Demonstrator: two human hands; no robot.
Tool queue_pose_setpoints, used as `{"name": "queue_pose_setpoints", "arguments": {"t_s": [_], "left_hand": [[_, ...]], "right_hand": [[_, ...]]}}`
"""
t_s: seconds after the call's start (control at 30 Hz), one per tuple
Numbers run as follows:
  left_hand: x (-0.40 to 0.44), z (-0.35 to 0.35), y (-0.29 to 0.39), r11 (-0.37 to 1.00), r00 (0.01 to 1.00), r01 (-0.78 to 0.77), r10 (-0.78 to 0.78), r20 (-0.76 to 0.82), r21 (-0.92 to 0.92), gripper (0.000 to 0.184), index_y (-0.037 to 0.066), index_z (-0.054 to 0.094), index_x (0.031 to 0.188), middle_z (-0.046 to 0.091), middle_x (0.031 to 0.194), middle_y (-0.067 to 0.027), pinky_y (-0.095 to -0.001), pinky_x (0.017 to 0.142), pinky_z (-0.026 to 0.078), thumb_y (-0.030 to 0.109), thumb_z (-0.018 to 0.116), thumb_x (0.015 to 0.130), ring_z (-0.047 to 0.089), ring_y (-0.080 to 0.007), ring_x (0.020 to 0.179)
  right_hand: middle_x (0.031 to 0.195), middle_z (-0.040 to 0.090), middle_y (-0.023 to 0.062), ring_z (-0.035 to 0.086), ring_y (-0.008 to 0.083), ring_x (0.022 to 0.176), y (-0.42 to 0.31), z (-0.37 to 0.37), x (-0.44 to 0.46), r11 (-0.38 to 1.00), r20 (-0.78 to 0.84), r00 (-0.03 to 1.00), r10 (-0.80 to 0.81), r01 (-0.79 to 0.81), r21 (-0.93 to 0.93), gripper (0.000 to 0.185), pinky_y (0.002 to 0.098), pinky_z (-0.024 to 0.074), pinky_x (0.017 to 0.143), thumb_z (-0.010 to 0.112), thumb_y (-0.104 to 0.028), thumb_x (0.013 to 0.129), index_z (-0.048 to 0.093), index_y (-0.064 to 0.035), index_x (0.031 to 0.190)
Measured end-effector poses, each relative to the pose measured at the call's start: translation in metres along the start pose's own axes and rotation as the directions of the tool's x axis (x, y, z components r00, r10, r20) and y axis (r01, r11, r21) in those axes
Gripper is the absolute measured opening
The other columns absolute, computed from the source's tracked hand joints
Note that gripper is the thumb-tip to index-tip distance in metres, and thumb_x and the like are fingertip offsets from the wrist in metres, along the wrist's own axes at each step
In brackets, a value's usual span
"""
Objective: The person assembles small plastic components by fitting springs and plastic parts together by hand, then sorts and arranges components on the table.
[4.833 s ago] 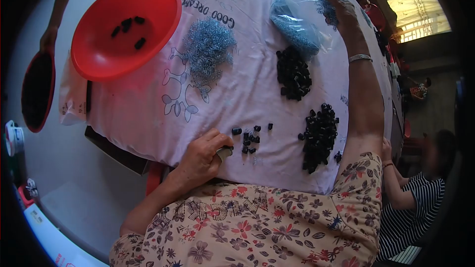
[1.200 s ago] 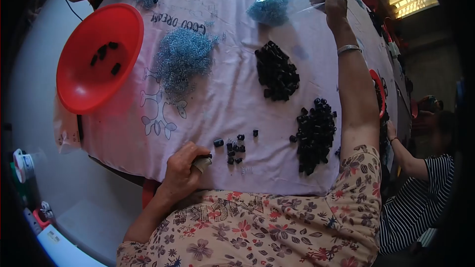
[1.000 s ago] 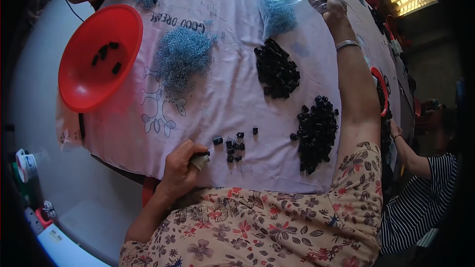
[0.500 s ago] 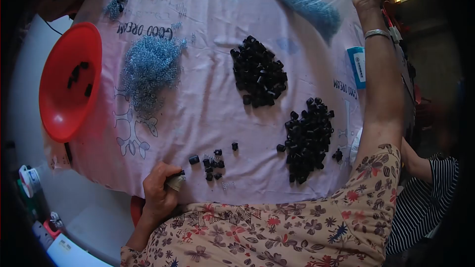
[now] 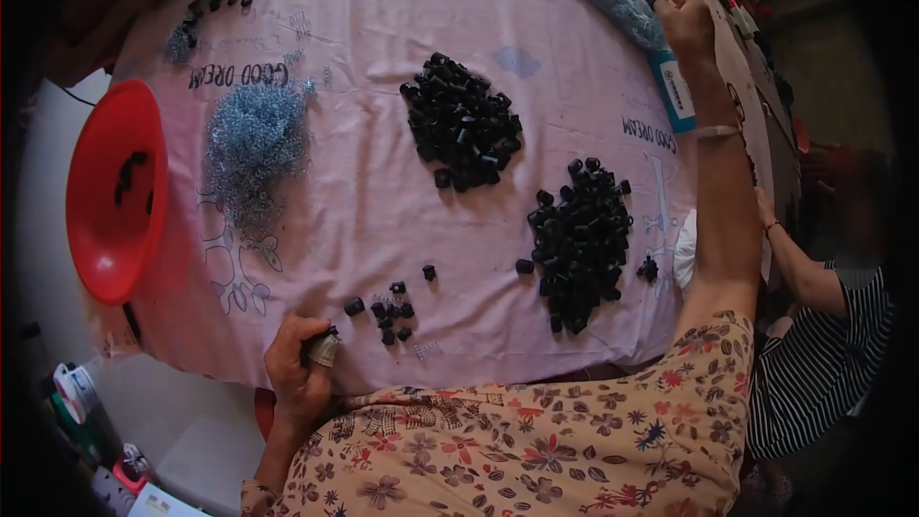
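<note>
At the table's front edge, my left hand (image 5: 299,364) is closed, with a small black plastic part (image 5: 330,333) at its fingertips and a tan wrapping on a finger. My right hand (image 5: 684,19) is stretched to the far right beside a clear plastic bag (image 5: 622,0) of small bluish metal springs. Its fingers are bent and apart, a dark band or cover shows on one, and the bag seems released. Near my left hand lie several black parts (image 5: 391,311) and loose springs. Larger piles of black parts (image 5: 461,124) and black caps (image 5: 579,244) lie mid-table and to the right.
A pile of springs (image 5: 254,153) lies left of centre on the pink cloth (image 5: 364,220). The red bowl (image 5: 110,220) at the left edge holds a few black parts. A blue-and-white box (image 5: 675,91) sits under my right wrist. A person in a striped garment (image 5: 823,354) is at right.
The bag, lifted and stretched before, now lies lower and closer to the blue box. My right hand has come down toward me and its fingers have loosened. The view has shifted slightly.
</note>
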State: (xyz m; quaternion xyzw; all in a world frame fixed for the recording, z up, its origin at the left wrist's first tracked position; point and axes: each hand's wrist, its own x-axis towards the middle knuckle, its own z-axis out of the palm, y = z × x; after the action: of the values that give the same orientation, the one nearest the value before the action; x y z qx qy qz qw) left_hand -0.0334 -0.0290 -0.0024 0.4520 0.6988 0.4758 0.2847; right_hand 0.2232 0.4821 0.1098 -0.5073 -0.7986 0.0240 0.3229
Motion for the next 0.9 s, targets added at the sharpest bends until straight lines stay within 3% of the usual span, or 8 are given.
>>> {"name": "queue_pose_setpoints", "arguments": {"t_s": [0.1, 0.2, 0.27, 0.37, 0.57, 0.77, 0.8, 0.9], "left_hand": [[0.003, -0.001, 0.004, 0.998, 0.998, -0.066, 0.066, -0.004, 0.019, 0.025, 0.0, 0.056, 0.093, 0.051, 0.075, -0.0093, -0.026, 0.063, 0.042, -0.011, 0.054, 0.07, 0.053, -0.0197, 0.068], [0.002, -0.001, 0.005, 0.994, 0.994, -0.109, 0.109, 0.002, -0.004, 0.024, 0.0, 0.055, 0.093, 0.052, 0.077, -0.006, -0.0242, 0.063, 0.042, -0.011, 0.052, 0.072, 0.052, -0.0156, 0.068], [-0.002, -0.001, 0.007, 0.989, 0.999, 0.045, -0.045, -0.001, -0.14, 0.022, 0.001, 0.056, 0.094, 0.054, 0.08, -0.0016, -0.0214, 0.063, 0.04, -0.01, 0.051, 0.075, 0.05, -0.0105, 0.07], [-0.009, 0.003, 0.007, 0.965, 0.998, 0.056, -0.056, 0.008, -0.254, 0.023, 0.003, 0.057, 0.098, 0.055, 0.082, 0.0005, -0.0186, 0.06, 0.042, -0.009, 0.048, 0.08, 0.052, -0.0067, 0.069], [-0.014, 0.021, 0.023, 0.89, 0.999, 0.024, -0.006, 0.042, -0.455, 0.02, 0.003, 0.058, 0.101, 0.057, 0.08, -0.0009, -0.0187, 0.054, 0.044, -0.004, 0.052, 0.084, 0.055, -0.0059, 0.065], [-0.01, 0.031, 0.013, 0.768, 0.993, 0.07, -0.117, -0.031, -0.637, 0.017, 0.003, 0.058, 0.1, 0.058, 0.078, -0.0019, -0.0189, 0.052, 0.045, -0.001, 0.052, 0.085, 0.056, -0.0067, 0.062], [-0.008, 0.032, 0.009, 0.773, 0.993, 0.075, -0.116, -0.024, -0.63, 0.017, 0.003, 0.058, 0.1, 0.058, 0.078, -0.0019, -0.0189, 0.052, 0.045, -0.001, 0.052, 0.085, 0.056, -0.0067, 0.062], [-0.008, 0.03, -0.001, 0.767, 0.988, 0.053, -0.132, -0.077, -0.639, 0.017, 0.003, 0.058, 0.101, 0.059, 0.078, -0.0018, -0.0189, 0.053, 0.045, -0.001, 0.052, 0.085, 0.056, -0.0066, 0.063]], "right_hand": [[0.097, 0.066, 0.0156, 0.064, 0.0197, 0.09, -0.057, -0.02, -0.099, 0.946, 0.057, 0.996, -0.074, 0.052, 0.321, 0.03, 0.0294, 0.0495, 0.077, 0.059, -0.004, 0.081, 0.059, -0.0023, 0.111], [0.083, 0.065, 0.0085, 0.063, 0.0127, 0.075, -0.106, -0.039, -0.201, 0.838, 0.295, 0.954, -0.049, -0.122, 0.532, 0.019, 0.0241, 0.0496, 0.066, 0.055, 0.001, 0.083, 0.061, 0.0003, 0.102], [0.077, 0.063, 0.0053, 0.06, 0.0089, 0.066, -0.13, -0.055, -0.258, 0.738, 0.422, 0.905, -0.056, -0.248, 0.628, 0.015, 0.0217, 0.0486, 0.061, 0.051, 0.002, 0.087, 0.06, 0.0013, 0.099], [0.069, 0.059, 0.0018, 0.052, 0.0037, 0.054, -0.154, -0.069, -0.313, 0.559, 0.592, 0.806, -0.016, -0.484, 0.673, 0.012, 0.0176, 0.0433, 0.05, 0.048, -0.002, 0.092, 0.059, 0.0, 0.095], [0.061, 0.053, -0.0021, 0.046, 0.0015, 0.049, -0.183, -0.063, -0.366, 0.455, 0.572, 0.819, -0.044, -0.493, 0.741, 0.013, 0.0166, 0.0363, 0.045, 0.049, -0.01, 0.094, 0.059, -0.0031, 0.091], [0.063, 0.054, 0.0004, 0.053, 0.0053, 0.056, -0.19, -0.036, -0.403, 0.622, 0.393, 0.912, -0.116, -0.242, 0.745, 0.009, 0.0213, 0.0412, 0.049, 0.054, -0.007, 0.091, 0.059, 0.0004, 0.09], [0.063, 0.055, 0.0014, 0.053, 0.0059, 0.056, -0.188, -0.034, -0.409, 0.61, 0.472, 0.881, -0.041, -0.352, 0.71, 0.009, 0.0218, 0.0416, 0.049, 0.054, -0.007, 0.09, 0.059, 0.0006, 0.09], [0.067, 0.056, 0.001, 0.053, 0.0059, 0.057, -0.182, -0.028, -0.414, 0.595, 0.463, 0.885, -0.048, -0.347, 0.725, 0.01, 0.0213, 0.0417, 0.05, 0.054, -0.008, 0.091, 0.059, 0.0006, 0.09]]}}
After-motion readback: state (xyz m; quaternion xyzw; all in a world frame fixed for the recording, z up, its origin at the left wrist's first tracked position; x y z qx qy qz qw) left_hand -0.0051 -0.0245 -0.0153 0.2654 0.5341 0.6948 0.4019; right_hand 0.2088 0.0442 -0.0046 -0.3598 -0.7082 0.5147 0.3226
